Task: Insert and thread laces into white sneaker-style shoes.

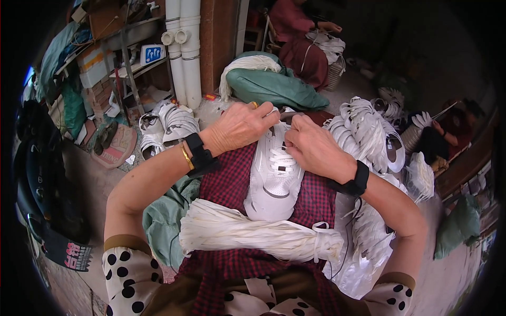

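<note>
A white sneaker [270, 199] rests on my lap, toe toward me, on a red and dark checked cloth [226, 179]. White shoelace [282, 159] crosses its lower eyelets. At the shoe's upper left opening, my left hand [241, 126] pinches with thumb and forefinger. My right hand [318, 146] is curled at the upper right eyelets, fingers bent inward. Both hands are closed on the lace near the tongue, though the fingers cover most of it there. Nearer to me, a tied bundle of white shoelaces [253, 231] lies across my lap.
White sneakers [168, 124] are piled at the left, and more shoes [363, 131] at the right. Behind my hands sits a green sack [274, 87] with white laces on it. Two other people [303, 58] sit farther back. White pipes [184, 58] stand beside a cluttered shelf.
</note>
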The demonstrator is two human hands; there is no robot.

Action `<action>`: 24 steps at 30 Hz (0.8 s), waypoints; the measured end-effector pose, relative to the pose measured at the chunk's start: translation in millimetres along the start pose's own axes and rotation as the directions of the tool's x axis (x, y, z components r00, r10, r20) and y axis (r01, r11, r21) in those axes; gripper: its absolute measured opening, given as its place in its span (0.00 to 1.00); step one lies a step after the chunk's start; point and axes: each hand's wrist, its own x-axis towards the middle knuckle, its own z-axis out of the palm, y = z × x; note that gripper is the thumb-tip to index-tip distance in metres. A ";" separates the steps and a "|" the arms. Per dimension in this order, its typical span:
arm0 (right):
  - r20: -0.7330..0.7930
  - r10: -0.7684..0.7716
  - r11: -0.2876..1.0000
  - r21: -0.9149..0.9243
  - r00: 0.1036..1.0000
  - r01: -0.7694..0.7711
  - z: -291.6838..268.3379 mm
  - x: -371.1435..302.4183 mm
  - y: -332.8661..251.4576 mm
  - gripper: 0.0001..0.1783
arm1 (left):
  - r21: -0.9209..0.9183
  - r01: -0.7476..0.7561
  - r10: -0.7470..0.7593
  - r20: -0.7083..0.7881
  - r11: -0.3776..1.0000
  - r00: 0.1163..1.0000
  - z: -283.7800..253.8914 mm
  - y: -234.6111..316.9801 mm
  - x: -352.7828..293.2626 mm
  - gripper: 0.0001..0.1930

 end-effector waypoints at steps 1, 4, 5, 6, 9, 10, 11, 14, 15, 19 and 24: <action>0.011 0.002 0.986 0.168 1.000 -0.003 -0.9 0.9 0.0 0.09 | -0.020 0.037 -0.037 0.003 0.999 0.999 0.4 0.4 -5.7 0.10; -0.097 -0.036 0.943 0.328 0.995 0.066 -4.5 3.3 -7.9 0.11 | -0.054 0.105 -0.105 0.003 0.993 0.994 4.5 5.1 -20.3 0.10; -0.107 -0.087 0.934 0.337 0.990 0.118 -6.8 3.7 -8.3 0.15 | -0.068 0.138 -0.138 0.003 0.988 0.990 6.6 5.8 -24.0 0.10; -0.108 -0.082 0.935 0.335 0.991 0.113 -8.8 2.9 -7.4 0.15 | -0.072 0.133 -0.134 0.001 0.988 0.991 7.1 6.0 -27.6 0.10; 0.192 0.008 0.847 0.520 0.981 -0.109 -21.5 -6.5 0.5 0.19 | -0.068 0.159 -0.159 0.009 0.985 0.987 7.5 6.5 -37.7 0.11; 0.299 0.103 0.755 0.598 0.949 -0.270 -32.0 -10.4 0.9 0.20 | -0.068 0.162 -0.163 -0.008 0.984 0.987 6.7 6.7 -39.9 0.11; 0.411 0.180 0.634 0.646 0.894 -0.425 -44.0 -14.8 1.0 0.22 | -0.069 0.165 -0.167 -0.024 0.984 0.986 6.7 6.4 -41.6 0.12; 0.395 0.257 0.623 0.630 0.882 -0.463 -89.5 -32.2 -1.8 0.18 | -0.061 0.167 -0.168 -0.018 0.984 0.986 10.9 3.9 -48.6 0.12; 0.308 0.213 0.850 0.409 0.927 -0.331 -106.3 -37.3 -6.4 0.15 | -0.062 0.169 -0.171 -0.016 0.984 0.985 11.7 3.3 -49.8 0.12; 0.052 0.161 0.957 -0.253 0.985 -0.143 -153.7 -76.4 -11.4 0.09 | -0.072 0.162 -0.163 -0.018 0.984 0.986 14.0 6.8 -45.2 0.12; -0.082 0.398 0.880 -0.247 0.914 -0.405 -194.2 -137.2 25.4 0.09 | -0.036 0.171 -0.172 -0.018 0.985 0.985 7.6 7.8 -44.1 0.13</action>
